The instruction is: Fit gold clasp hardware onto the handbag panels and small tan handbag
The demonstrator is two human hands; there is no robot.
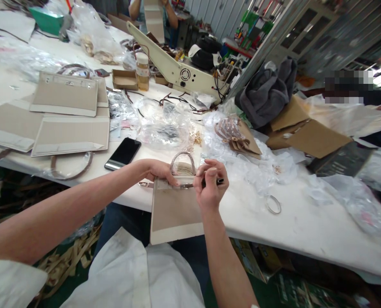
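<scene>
A tan handbag panel (pixel 174 211) with a cream border lies over the white table's near edge, its curved handle (pixel 183 159) at the top. My left hand (pixel 160 171) presses down on the panel's top edge, fingers closed against it. My right hand (pixel 210 185) is closed around a thin dark-handled tool (pixel 196 185) whose metal tip points left along that top edge, toward the left fingers.
A black phone (pixel 122 154) lies left of my hands. Further left sit stacked tan bag panels (pixel 69 136). Crumpled clear plastic bags (pixel 164 124), a metal ring (pixel 273 204), cardboard boxes (pixel 305 132) and a grey garment (pixel 267 92) crowd the table. Other people stand at the back and the far right.
</scene>
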